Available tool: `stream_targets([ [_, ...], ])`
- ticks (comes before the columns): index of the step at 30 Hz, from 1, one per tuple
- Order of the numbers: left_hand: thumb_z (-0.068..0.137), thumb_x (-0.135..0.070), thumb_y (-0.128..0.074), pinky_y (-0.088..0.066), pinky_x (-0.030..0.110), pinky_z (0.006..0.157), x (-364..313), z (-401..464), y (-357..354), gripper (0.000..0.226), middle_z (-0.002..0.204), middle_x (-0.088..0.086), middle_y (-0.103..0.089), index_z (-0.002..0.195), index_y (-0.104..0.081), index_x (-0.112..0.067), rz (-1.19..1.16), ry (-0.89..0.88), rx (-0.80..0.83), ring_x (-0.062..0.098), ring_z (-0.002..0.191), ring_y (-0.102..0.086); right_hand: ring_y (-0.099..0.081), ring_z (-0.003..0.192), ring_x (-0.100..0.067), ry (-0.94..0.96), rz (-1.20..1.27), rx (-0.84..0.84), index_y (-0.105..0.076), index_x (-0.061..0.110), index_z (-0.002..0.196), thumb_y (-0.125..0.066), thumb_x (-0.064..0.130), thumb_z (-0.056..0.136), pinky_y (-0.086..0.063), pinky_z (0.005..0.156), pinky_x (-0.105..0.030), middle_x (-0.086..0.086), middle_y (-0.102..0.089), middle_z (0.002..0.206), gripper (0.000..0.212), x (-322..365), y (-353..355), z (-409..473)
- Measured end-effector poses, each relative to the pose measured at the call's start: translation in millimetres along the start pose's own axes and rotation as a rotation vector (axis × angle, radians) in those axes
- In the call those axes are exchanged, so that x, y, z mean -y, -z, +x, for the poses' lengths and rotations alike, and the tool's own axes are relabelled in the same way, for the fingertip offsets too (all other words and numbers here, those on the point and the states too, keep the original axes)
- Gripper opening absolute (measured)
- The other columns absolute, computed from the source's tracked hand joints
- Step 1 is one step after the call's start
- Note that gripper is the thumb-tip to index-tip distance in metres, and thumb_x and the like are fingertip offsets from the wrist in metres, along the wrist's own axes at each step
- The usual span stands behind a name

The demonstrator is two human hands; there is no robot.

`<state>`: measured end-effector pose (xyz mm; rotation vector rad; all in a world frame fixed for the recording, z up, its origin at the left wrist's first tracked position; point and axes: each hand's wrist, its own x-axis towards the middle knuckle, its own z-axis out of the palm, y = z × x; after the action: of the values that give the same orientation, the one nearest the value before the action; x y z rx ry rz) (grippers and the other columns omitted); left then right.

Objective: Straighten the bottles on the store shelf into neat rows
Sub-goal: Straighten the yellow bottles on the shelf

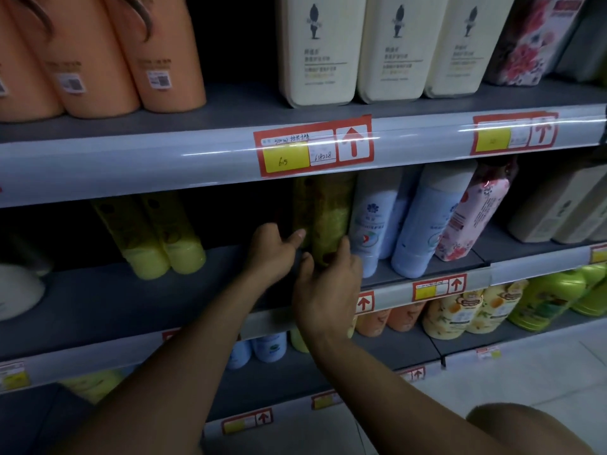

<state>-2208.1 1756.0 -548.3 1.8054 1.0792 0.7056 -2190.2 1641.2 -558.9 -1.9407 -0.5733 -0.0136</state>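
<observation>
On the middle shelf (108, 300) stand two olive-green bottles, one in front (330, 218) and a darker one behind it (300, 208). My right hand (326, 290) wraps the base of the front olive bottle. My left hand (272, 249) reaches just left of it, thumb against the darker bottle; its grip is unclear in the shadow. Two yellow bottles (161, 238) stand further left. To the right stand pale blue bottles (423, 224) and a pink floral bottle (473, 215) that leans.
The upper shelf carries orange bottles (98, 57), cream bottles (322, 50) and a floral pack (532, 37). Its rail (131, 169) with red price tags overhangs the bottle tops. Lower shelves hold orange, yellow and green bottles (545, 300). White floor tiles lie at right.
</observation>
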Motion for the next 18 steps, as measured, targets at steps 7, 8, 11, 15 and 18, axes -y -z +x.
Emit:
stream_targets([
  [7,0.100,-0.032,-0.064,-0.037,0.028,0.054,-0.9,17.5,-10.4,0.038,0.068,0.005,-0.060,0.068,-0.056,-0.011,-0.014,0.106,0.055,0.023,0.069,-0.061,-0.062,0.119,-0.025,-0.102,0.151,-0.085,-0.038,0.020,0.152,-0.063,0.029,0.096,-0.051,0.101,-0.045,-0.004,-0.065,0.126,0.062,5.8,-17.0,3.9],
  [8,0.100,-0.032,-0.064,-0.038,0.028,0.058,-1.5,19.0,-11.0,0.037,0.072,0.007,-0.063,0.070,-0.059,-0.010,-0.024,0.118,0.059,0.024,0.073,-0.063,-0.065,0.112,-0.024,-0.126,0.167,-0.085,-0.036,0.023,0.150,-0.062,0.030,0.096,-0.053,0.096,-0.045,-0.003,-0.069,0.118,0.061,5.7,-17.8,4.6],
  [11,0.099,-0.032,-0.065,-0.038,0.029,0.061,1.8,25.3,-11.8,0.030,0.075,0.006,-0.063,0.081,-0.065,-0.008,-0.080,0.136,0.081,0.023,0.077,-0.061,-0.069,0.101,-0.025,-0.161,0.176,-0.082,-0.036,0.025,0.148,-0.063,0.029,0.097,-0.054,0.087,-0.043,-0.003,-0.072,0.106,0.058,4.8,-19.6,6.0],
  [15,0.096,-0.031,-0.070,-0.044,0.027,0.067,5.9,28.6,-7.9,0.025,0.079,0.001,-0.063,0.082,-0.066,-0.011,-0.143,0.154,0.116,0.020,0.081,-0.061,-0.068,0.109,-0.029,-0.157,0.179,-0.091,-0.038,0.023,0.152,-0.064,0.026,0.097,-0.053,0.089,-0.040,-0.007,-0.071,0.121,0.060,7.2,-19.7,2.0],
  [18,0.088,-0.038,-0.078,-0.053,0.036,0.090,10.2,30.0,0.4,0.033,0.101,0.010,-0.073,0.092,-0.072,-0.006,-0.201,0.146,0.126,0.025,0.096,-0.068,-0.068,0.107,-0.030,-0.154,0.181,-0.111,-0.042,0.022,0.148,-0.067,0.026,0.096,-0.053,0.088,-0.040,-0.008,-0.072,0.119,0.058,7.0,-18.2,2.9],
])
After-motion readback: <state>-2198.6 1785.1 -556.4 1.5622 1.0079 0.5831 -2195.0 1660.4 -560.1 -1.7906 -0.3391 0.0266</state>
